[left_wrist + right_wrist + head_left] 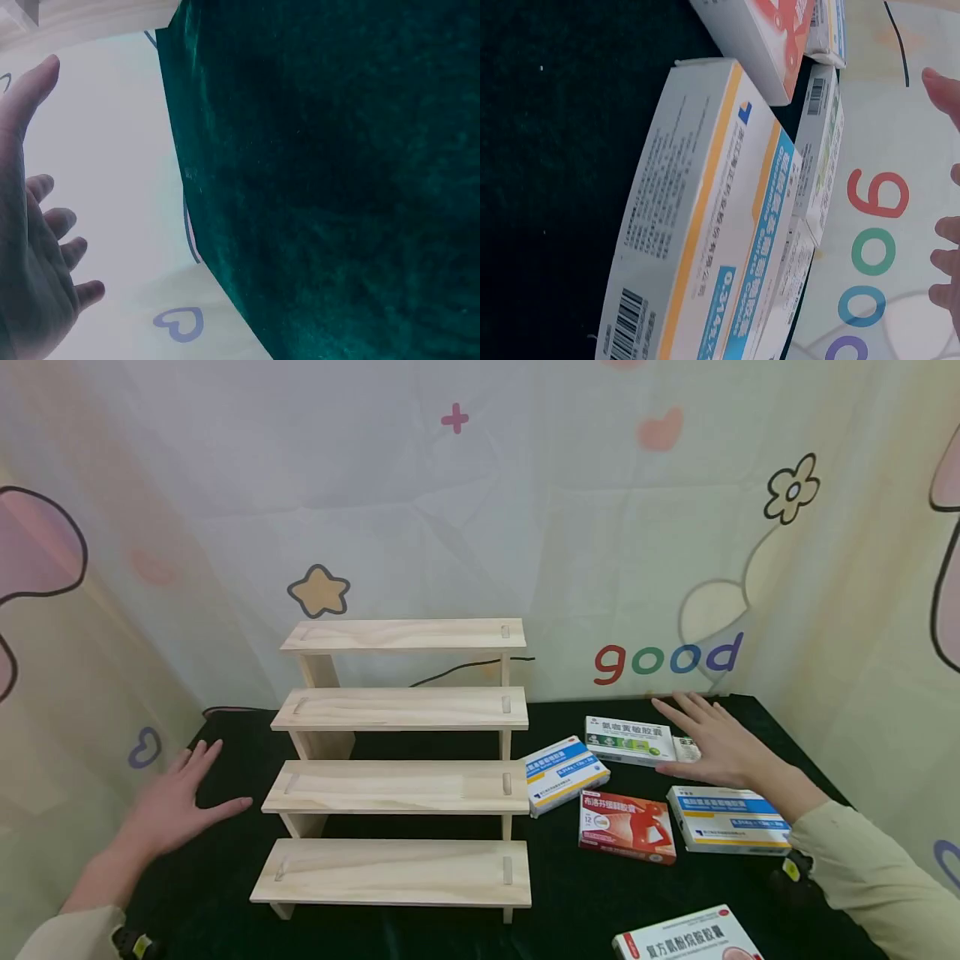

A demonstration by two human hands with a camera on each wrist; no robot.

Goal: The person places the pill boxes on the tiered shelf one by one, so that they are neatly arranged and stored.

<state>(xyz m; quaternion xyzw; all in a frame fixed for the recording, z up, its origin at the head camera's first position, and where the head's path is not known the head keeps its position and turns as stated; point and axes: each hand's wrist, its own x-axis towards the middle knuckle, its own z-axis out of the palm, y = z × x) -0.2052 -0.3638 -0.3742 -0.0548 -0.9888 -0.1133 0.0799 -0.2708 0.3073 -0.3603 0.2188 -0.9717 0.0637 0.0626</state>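
My right hand (723, 743) is held over a group of medicine boxes, its fingers straight and nothing in its grasp. Beneath and beside it lie a white-and-green medicine box (628, 741), a partly covered white box (686, 748) and a blue-and-white medicine box (727, 820), large in the right wrist view. Left of these are a red medicine box (626, 827) and another blue-and-white box (564, 774), close against the shelf. My left hand (176, 802), empty with fingers spread, hovers left of the wooden tiered shelf (393, 789). The shelf's boards hold nothing.
A dark green cloth (577, 902) covers the table. Another white medicine box (686, 937) lies near the front, cut off by the frame. A printed curtain (420, 527) hangs behind and at both sides. One thin black cable (465, 667) runs behind the shelf.
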